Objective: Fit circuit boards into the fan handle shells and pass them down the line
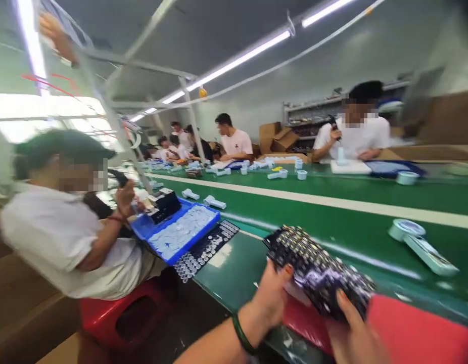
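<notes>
Fingers [276,283] of my left hand [270,301] and right hand [353,328] clamp both ends of a black tray [317,265] of small parts, tilted above a red bin [412,331] at the green belt's [343,230] edge, a co-worker [63,227] seated to my left.

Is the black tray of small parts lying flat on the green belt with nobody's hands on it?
No, the black tray is gripped by the left hand and the right hand, tilted above the belt's near edge.

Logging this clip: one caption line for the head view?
Both hands, left hand and right hand, hold a black parts tray beside the green conveyor belt.
</notes>
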{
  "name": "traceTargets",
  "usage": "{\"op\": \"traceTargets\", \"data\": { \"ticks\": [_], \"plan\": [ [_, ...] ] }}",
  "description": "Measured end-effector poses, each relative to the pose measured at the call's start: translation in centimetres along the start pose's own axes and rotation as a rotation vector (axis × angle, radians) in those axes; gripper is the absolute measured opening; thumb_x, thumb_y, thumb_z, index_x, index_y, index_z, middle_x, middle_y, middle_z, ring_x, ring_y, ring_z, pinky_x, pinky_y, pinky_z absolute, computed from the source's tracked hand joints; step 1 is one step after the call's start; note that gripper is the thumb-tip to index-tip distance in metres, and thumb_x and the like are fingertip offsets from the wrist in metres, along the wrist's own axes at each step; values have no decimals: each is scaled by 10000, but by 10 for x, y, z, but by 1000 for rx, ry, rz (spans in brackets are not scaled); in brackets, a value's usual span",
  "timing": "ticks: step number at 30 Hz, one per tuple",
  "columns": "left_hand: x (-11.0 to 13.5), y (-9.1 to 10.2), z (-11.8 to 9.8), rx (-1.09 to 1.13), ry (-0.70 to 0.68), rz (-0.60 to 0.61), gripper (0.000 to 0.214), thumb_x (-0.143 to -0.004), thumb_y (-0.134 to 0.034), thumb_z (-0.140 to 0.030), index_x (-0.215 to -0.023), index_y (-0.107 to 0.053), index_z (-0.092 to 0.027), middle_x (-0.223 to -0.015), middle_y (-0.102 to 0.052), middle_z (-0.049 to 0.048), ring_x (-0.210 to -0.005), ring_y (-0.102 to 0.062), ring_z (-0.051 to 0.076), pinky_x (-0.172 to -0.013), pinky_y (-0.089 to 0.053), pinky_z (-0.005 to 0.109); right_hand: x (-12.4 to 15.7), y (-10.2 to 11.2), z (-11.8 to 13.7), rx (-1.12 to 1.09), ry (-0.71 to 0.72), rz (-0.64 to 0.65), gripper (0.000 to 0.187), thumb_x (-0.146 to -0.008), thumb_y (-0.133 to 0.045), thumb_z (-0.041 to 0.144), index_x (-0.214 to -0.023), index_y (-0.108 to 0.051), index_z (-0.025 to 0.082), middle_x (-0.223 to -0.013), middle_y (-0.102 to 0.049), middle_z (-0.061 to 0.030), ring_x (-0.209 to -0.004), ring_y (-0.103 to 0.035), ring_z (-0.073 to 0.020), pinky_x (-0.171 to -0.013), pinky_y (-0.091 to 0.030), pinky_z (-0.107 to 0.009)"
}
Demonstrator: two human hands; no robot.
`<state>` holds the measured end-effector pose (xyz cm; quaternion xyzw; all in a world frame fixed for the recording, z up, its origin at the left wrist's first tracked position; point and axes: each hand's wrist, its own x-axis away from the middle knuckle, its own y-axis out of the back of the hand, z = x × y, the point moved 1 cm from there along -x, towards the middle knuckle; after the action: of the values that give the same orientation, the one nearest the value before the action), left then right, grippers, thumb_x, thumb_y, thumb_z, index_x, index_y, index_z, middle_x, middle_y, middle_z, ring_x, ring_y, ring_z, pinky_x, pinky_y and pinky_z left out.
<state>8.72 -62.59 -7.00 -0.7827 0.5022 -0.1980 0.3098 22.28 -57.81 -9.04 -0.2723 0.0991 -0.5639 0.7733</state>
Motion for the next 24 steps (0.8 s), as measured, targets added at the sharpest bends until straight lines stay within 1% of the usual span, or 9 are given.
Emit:
{"op": "traceTargets", "data": {
  "ticks": [3, 5, 9, 11, 13, 16, 19, 21, 24],
  "plan": [
    [-16, 21, -19, -95, 117, -5, 589, -582, -926, -321, -1073, -642, -164, -933, -702, 47, -715, -637, 129, -657, -505, 225, -10, -15, 0, -205, 42, -240, 313, -751, -790, 348, -1022, -679, 236, -1080, -692, -20, -996, -665, -204, -745, -636, -265],
    [-23, 34, -25, -130, 158, -19, 508, -574, -927, -309, -972, -658, -144, -812, -682, 18, -628, -590, 93, -580, -463, 189, -23, -21, 5, -342, 69, -329, 308, -730, -780, 244, -1016, -673, 208, -1094, -690, -10, -971, -667, -175, -742, -637, -237],
    [-29, 51, -36, -144, 130, -95, 452, -587, -906, -331, -914, -658, -143, -782, -675, 9, -615, -575, 94, -569, -468, 199, -32, -23, 17, -409, 101, -380, 296, -717, -758, 155, -1001, -678, 181, -1080, -696, -13, -949, -671, -170, -753, -645, -253],
    [-32, 55, -49, -144, 86, -145, 436, -583, -899, -324, -899, -657, -147, -784, -672, 4, -617, -570, 91, -567, -462, 195, -30, -24, 17, -395, 94, -393, 310, -704, -771, 147, -1002, -687, 175, -1071, -699, -13, -918, -673, -160, -726, -640, -227],
    [-34, 57, -68, -164, 28, -179, 408, -585, -891, -303, -885, -659, -152, -775, -663, -5, -618, -560, 84, -560, -446, 182, -26, -28, 10, -382, 64, -382, 345, -687, -792, 160, -1016, -690, 173, -1062, -703, -17, -902, -674, -164, -691, -637, -220],
    [-35, 49, -103, -235, -63, -150, 365, -626, -867, -292, -912, -682, -162, -773, -654, -9, -609, -535, 76, -539, -417, 169, -18, -41, -10, -375, 11, -333, 420, -650, -839, 216, -1036, -681, 165, -1076, -708, -42, -936, -675, -195, -693, -634, -245],
    [-35, 30, -130, -339, -145, -112, 400, -616, -875, -301, -954, -703, -174, -814, -675, 1, -626, -538, 84, -542, -419, 170, -14, -62, -34, -360, -48, -271, 536, -610, -885, 324, -1068, -651, 173, -1068, -716, -59, -950, -681, -228, -733, -619, -286],
    [-37, 15, -138, -431, -184, -84, 416, -600, -889, -312, -951, -710, -177, -840, -690, 6, -659, -558, 95, -563, -435, 170, -17, -73, -45, -308, -68, -201, 588, -619, -879, 442, -1075, -625, 171, -1053, -720, -78, -974, -677, -258, -808, -597, -345],
    [-43, -4, -131, -560, -146, 9, 405, -618, -885, -357, -932, -709, -173, -839, -698, 15, -686, -576, 112, -576, -455, 172, -23, -76, -43, -166, -20, -40, 611, -664, -831, 521, -1105, -614, 159, -1099, -704, -96, -1078, -637, -291, -959, -520, -426]
  ]
}}
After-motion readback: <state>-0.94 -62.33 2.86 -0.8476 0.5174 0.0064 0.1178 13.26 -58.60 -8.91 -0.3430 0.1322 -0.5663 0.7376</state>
